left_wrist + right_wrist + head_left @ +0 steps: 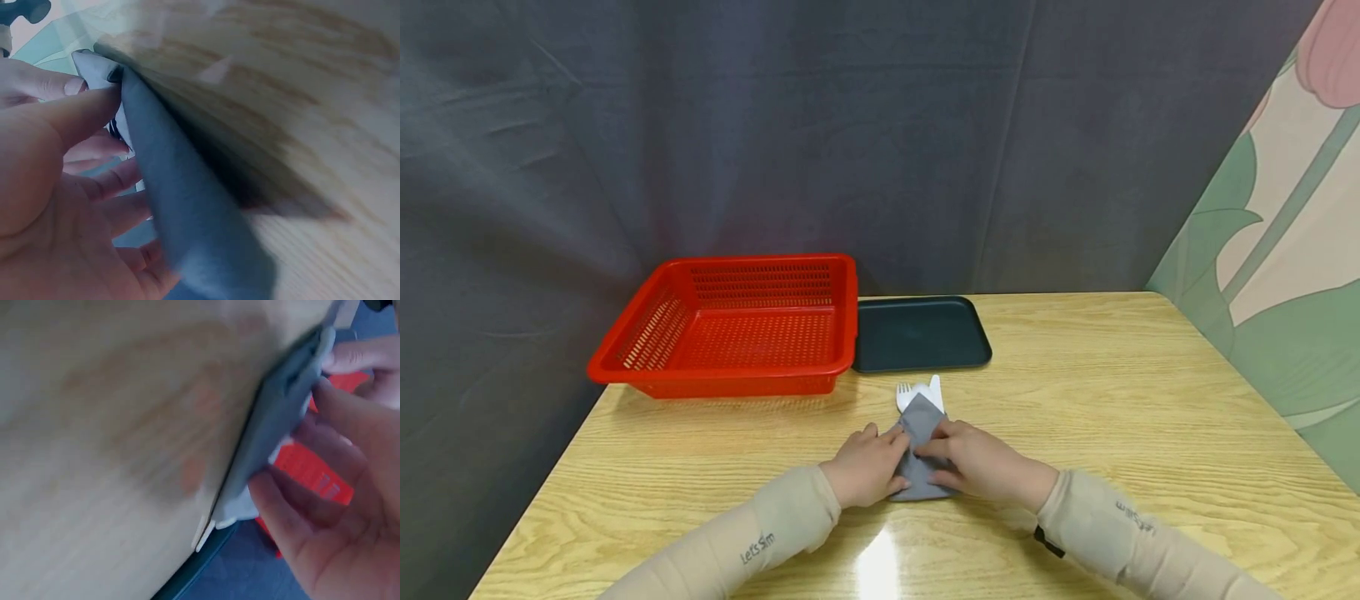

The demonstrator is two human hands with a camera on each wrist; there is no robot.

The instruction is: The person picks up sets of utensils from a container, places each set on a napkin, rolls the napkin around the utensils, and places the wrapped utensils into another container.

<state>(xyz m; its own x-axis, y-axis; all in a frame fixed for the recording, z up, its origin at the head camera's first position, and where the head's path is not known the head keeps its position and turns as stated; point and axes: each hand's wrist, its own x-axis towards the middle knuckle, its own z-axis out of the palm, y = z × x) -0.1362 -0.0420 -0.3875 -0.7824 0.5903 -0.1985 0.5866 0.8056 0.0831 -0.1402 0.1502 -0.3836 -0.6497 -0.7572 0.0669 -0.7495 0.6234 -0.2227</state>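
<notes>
A folded grey cloth napkin (922,479) lies on the table in front of me. The white tines of a fork (903,390), the rounded head of a spoon (921,389) and a knife (936,388) stick out past its far end. My left hand (867,467) holds the napkin's left side, thumb at the near part and fingers farther up. On the right side, my right hand (988,467) holds the cloth with bent fingers and thumb. In the left wrist view, the folded edge of the napkin (181,187) hides some fingertips. The cutlery handles are covered.
Behind the napkin to the left stands a red plastic basket (760,337) with slotted walls. A dark rectangular tray (921,333) lies beside it, near the back edge of the wooden table (1112,392). A dark curtain (850,142) hangs behind.
</notes>
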